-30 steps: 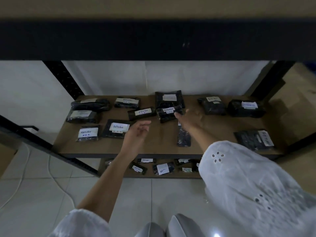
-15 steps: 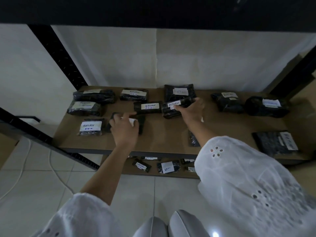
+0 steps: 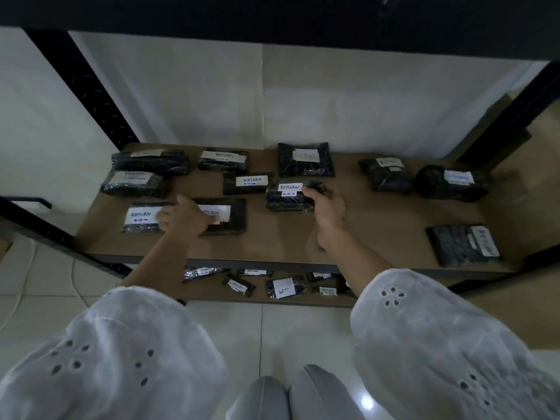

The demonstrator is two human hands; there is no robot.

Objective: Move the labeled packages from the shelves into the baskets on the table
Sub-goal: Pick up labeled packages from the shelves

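- we see the left hand (image 3: 185, 219) lying on a flat package (image 3: 235, 218) near the front of the shelf (image 3: 378, 234); its fingers stretch over the white "return" label, but we cannot tell whether they grip an edge.
- the right hand (image 3: 328, 207) grips the right end of the middle package (image 3: 286, 200), with the thumb on top beside its "return" label and the fingers curled round the end.
- both packages lie on the brown shelf board, and the two hands are well apart.
- just to the left of the flat package lies a front left package (image 3: 142, 221), partly hidden by the left hand.
- behind the hands we count more black labelled packages along the back of the shelf, among them a square package (image 3: 306, 160) close to the white wall (image 3: 363, 101).
- a dark package (image 3: 460, 244) lies alone near the front right corner, its label turned sideways.
- on the lower shelf (image 3: 212, 294) lie several small packages (image 3: 285, 287).
- white eyelet sleeves (image 3: 439, 344) fill the bottom of our view, above a pale tiled floor (image 3: 230, 328).
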